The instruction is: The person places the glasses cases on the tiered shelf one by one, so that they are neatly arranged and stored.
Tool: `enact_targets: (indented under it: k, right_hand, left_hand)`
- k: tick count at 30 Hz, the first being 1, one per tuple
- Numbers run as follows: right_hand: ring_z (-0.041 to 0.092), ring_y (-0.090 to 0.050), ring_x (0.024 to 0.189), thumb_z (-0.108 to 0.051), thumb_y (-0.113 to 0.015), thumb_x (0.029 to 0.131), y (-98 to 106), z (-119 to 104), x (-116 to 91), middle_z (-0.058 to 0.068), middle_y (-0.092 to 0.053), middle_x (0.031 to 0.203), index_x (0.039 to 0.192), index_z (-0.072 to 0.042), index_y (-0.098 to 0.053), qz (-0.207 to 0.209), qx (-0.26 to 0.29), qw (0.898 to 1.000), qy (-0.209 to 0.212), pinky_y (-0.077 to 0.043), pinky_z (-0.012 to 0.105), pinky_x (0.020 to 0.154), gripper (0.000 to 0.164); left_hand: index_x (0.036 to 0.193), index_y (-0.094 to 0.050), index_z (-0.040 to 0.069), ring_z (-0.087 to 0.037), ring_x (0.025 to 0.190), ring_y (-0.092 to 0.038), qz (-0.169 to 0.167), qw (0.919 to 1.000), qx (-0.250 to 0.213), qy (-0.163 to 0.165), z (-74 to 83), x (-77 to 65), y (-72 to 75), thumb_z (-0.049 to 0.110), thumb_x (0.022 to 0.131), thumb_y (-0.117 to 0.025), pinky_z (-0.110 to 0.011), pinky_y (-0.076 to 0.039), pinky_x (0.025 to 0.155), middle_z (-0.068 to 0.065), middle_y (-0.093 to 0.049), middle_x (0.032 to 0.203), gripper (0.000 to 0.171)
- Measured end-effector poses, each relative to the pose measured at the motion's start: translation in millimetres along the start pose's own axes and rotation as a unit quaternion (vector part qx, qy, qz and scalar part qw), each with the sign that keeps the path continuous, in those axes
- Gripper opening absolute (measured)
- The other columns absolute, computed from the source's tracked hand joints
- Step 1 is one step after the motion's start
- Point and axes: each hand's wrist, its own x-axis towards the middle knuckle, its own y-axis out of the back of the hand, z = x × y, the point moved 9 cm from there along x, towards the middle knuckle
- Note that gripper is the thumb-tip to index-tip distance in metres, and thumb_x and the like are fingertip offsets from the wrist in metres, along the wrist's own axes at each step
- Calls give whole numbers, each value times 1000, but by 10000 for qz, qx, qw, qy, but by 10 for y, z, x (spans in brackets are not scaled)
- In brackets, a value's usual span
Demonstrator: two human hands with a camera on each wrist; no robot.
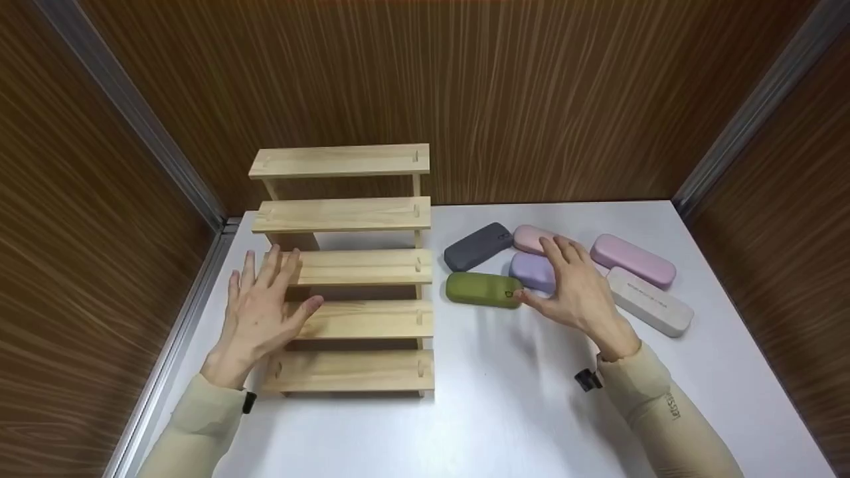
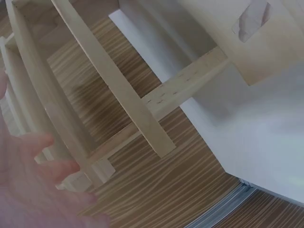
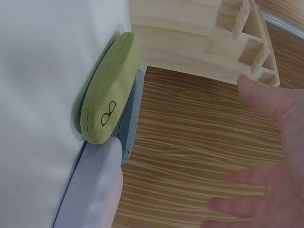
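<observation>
My left hand (image 1: 257, 312) is spread over the left side of a stepped wooden rack (image 1: 352, 322), fingers straight and holding nothing. In the left wrist view its fingers (image 2: 57, 171) reach beside the rack's slats. My right hand (image 1: 578, 292) hovers above the glasses cases, fingers apart, nothing in it. Nearest its thumb is a green glasses case (image 1: 479, 289); a purple case (image 1: 531, 271) and a light pink case (image 1: 531, 238) are partly hidden behind the fingers. A dark grey case (image 1: 478, 247) lies behind the green one. Right of the hand are a pink case (image 1: 633, 259) and a white case (image 1: 651, 302).
All of this stands on a white table (image 1: 485, 425). Brown wood-grain panels (image 1: 465, 99) enclose it at the back and both sides, with metal rails (image 1: 169, 352) at the corners. The rack's shelves rise toward the back panel.
</observation>
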Motion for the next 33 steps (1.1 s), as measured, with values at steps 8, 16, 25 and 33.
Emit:
enact_targets:
  k: [8, 16, 25, 33]
  right_hand:
    - [55, -53, 153, -44, -92, 87, -29, -21, -7, 29, -55, 167, 167, -4, -49, -60, 361, 9993, 51, -54, 78, 119, 99]
    - [54, -68, 136, -34, -94, 85, -109, -36, 8, 29, -66, 156, 161, -3, -57, 222, 607, 9971, 392, -62, 70, 111, 90]
    - [50, -73, 133, -24, -96, 83, -294, -6, 46, 26, -73, 148, 153, 1, -65, 238, 967, 9927, 682, -63, 66, 113, 80]
    - [53, -69, 137, -20, -92, 88, -526, 54, 66, 30, -71, 148, 151, 6, -64, -233, 1166, 9915, 523, -58, 68, 120, 74]
  left_hand:
    - [176, -36, 13, -62, 168, -24, 8, 9981, -612, 82, -75, -61, 78, 56, 106, -69, -81, -25, 137, -28, -32, 182, 89]
    - [169, -47, 5, -58, 159, -44, 456, 9917, -1206, -21, -199, -165, 195, 41, 101, -81, -79, -39, 130, -29, -46, 175, 85]
    - [162, -55, -3, -56, 142, -64, 704, 9803, -1832, 230, -440, -299, 239, 27, 101, -83, -73, -65, 105, -28, -62, 161, 74]
    - [166, -49, -2, -55, 138, -69, 258, 9703, -2290, 731, -640, -400, 108, 24, 104, -80, -67, -64, 110, -30, -58, 165, 73]
